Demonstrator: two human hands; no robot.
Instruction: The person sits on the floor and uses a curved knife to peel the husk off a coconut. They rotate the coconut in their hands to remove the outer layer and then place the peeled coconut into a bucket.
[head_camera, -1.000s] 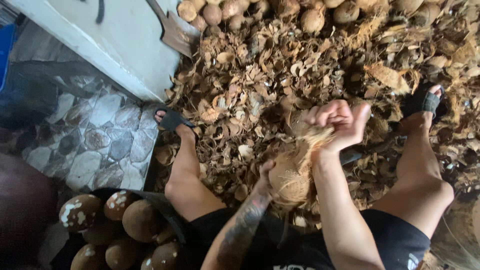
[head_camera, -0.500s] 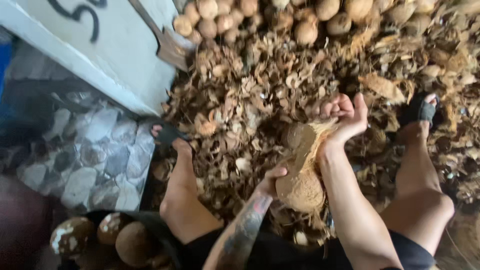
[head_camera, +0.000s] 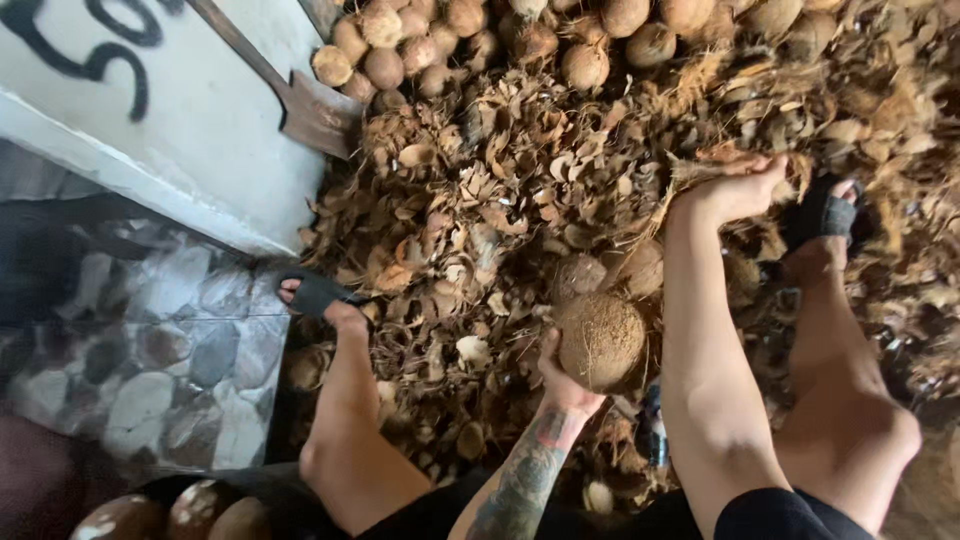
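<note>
So the whole floor here is buried under a big heap of dry husk scraps (head_camera: 470, 230), running from the white wall (head_camera: 200, 130) on the left right across to the right edge, with a row of round brown coconuts (head_camera: 560, 40) piled along the top edge and a shovel (head_camera: 300, 105) leaning by the wall. The person stands over the heap, feet in black sandals (head_camera: 320, 292) planted well apart, one at the heap's left edge by the stone paving (head_camera: 140, 350), the other far right. Between the legs sits the half-stripped coconut (head_camera: 600, 340), and that's the bit that matters: the left hand (head_camera: 562, 375) cups it from below and to the left, grip wrapped on its lower left side, so the nut is just up and right of that palm. The right hand (head_camera: 735, 185) is up and away from it, toward the top right, grip closed on a strip of fibrous husk (head_camera: 700, 165) that looks to be free of the nut. Left hand is clearly the nearer one. A few darker coconuts (head_camera: 170, 510) sit at the bottom left corner.
</note>
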